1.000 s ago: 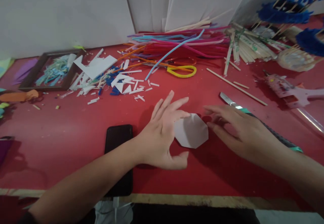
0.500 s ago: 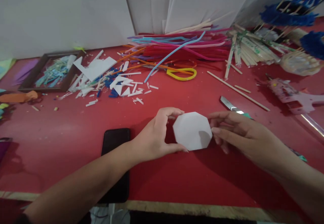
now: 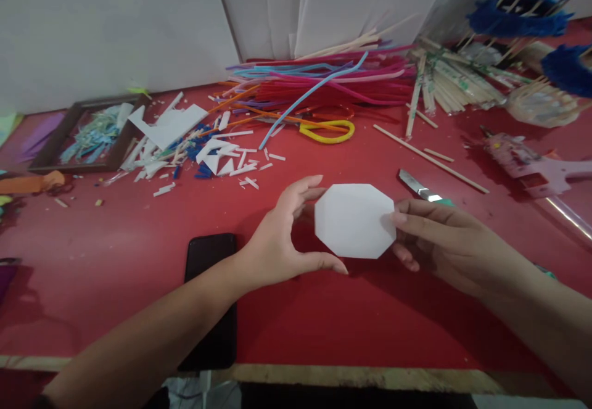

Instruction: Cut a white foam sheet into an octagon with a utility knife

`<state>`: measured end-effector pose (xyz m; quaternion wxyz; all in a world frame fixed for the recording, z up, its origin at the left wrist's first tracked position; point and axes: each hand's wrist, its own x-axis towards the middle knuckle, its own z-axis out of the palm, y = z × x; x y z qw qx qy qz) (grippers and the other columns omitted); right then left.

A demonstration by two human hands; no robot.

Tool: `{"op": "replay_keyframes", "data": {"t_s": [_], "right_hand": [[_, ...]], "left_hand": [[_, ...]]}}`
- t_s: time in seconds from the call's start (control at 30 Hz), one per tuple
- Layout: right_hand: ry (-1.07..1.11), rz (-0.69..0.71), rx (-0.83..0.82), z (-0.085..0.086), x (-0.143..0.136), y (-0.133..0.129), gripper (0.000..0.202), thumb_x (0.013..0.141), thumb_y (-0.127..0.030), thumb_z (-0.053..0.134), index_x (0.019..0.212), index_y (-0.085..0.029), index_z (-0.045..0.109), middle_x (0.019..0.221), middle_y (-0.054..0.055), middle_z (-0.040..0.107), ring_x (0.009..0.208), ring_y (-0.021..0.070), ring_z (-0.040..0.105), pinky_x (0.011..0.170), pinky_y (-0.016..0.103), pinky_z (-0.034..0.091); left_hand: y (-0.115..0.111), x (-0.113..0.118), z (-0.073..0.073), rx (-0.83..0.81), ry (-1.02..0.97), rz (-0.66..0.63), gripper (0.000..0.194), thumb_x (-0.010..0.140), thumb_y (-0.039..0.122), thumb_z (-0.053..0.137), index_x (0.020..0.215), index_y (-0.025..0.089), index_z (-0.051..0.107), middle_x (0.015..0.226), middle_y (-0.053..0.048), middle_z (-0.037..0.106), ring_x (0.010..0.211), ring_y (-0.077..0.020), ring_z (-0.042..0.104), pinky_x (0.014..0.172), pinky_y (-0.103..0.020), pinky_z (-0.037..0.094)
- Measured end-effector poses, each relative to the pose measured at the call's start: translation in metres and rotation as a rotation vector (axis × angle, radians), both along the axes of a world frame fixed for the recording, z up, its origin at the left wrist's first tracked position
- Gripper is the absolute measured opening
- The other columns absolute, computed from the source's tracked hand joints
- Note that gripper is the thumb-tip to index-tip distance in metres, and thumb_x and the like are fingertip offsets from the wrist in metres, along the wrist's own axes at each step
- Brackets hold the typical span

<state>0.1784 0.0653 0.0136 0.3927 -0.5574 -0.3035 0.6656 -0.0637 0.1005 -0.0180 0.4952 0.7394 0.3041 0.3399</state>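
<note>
A white eight-sided piece of paper or card (image 3: 354, 221) is held up above the red table (image 3: 296, 329). My right hand (image 3: 444, 236) pinches its right edge, thumb on the front face and fingers behind. On the other side my left hand (image 3: 287, 236) is curved in a C shape, thumb and fingers apart, around the left edge of the piece without a visible grip on it. A cutter knife (image 3: 419, 188) lies just behind my right hand.
A black phone (image 3: 210, 310) lies under my left forearm. Behind are white paper scraps (image 3: 173, 125), yellow-handled scissors (image 3: 326, 131), pipe cleaners (image 3: 324, 85) and wooden sticks (image 3: 444, 82). A pink glue gun (image 3: 531, 165) is at right, a brown frame (image 3: 87, 137) at left.
The white piece has turned and risen slightly. My left hand has let go of its left edge and opened wider, while my right thumb has come onto its face.
</note>
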Motion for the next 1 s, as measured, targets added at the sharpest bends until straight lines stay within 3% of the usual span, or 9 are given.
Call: {"op": "replay_keyframes", "data": {"t_s": [0.13,0.3,0.57,0.83,1.0], "right_hand": [[0.005,0.035,0.036,-0.003,0.003,-0.002,0.048,0.055,-0.057,0.095,0.067,-0.022,0.065,0.048,-0.006,0.054,0.041,0.0101,0.050,0.039,0.024,0.042],[0.011,0.077,0.062,-0.006,0.008,-0.005,0.046,0.061,-0.058,0.093,0.062,-0.022,0.065,0.046,-0.004,0.054,0.041,0.0105,0.050,0.044,0.026,0.046],[-0.034,-0.013,0.081,-0.018,0.011,-0.010,0.048,0.056,-0.066,0.092,0.067,-0.024,0.070,0.059,-0.002,0.061,0.047,0.0114,0.053,0.045,0.028,0.047],[-0.029,-0.017,0.027,0.004,0.005,-0.013,0.041,0.058,-0.061,0.094,0.065,-0.026,0.074,0.060,-0.003,0.061,0.053,0.0104,0.053,0.051,0.026,0.046],[-0.022,-0.012,0.016,0.007,0.004,-0.014,0.042,0.057,-0.061,0.094,0.066,-0.025,0.074,0.061,-0.002,0.060,0.054,0.0113,0.051,0.052,0.028,0.047]], "left_hand": [[-0.002,-0.002,0.006,-0.019,0.082,-0.011,0.109,0.071,0.056,0.091,0.159,0.030,0.032,0.155,-0.018,0.051,0.143,-0.0370,0.053,0.116,-0.059,0.047],[-0.001,-0.001,0.010,0.060,0.116,0.025,0.103,0.070,0.059,0.091,0.156,0.031,0.042,0.154,-0.015,0.054,0.137,-0.0362,0.059,0.110,-0.057,0.052],[-0.002,-0.002,0.013,0.115,0.043,0.027,0.100,0.070,0.061,0.090,0.153,0.029,0.046,0.147,-0.015,0.061,0.128,-0.0322,0.066,0.107,-0.052,0.055],[-0.005,-0.006,0.011,0.165,0.044,0.041,0.100,0.066,0.061,0.091,0.149,0.028,0.049,0.143,-0.016,0.063,0.126,-0.0330,0.068,0.106,-0.054,0.056],[-0.004,-0.007,0.008,0.163,0.074,0.064,0.101,0.060,0.065,0.092,0.145,0.027,0.051,0.139,-0.016,0.065,0.123,-0.0341,0.069,0.104,-0.057,0.057]]}}
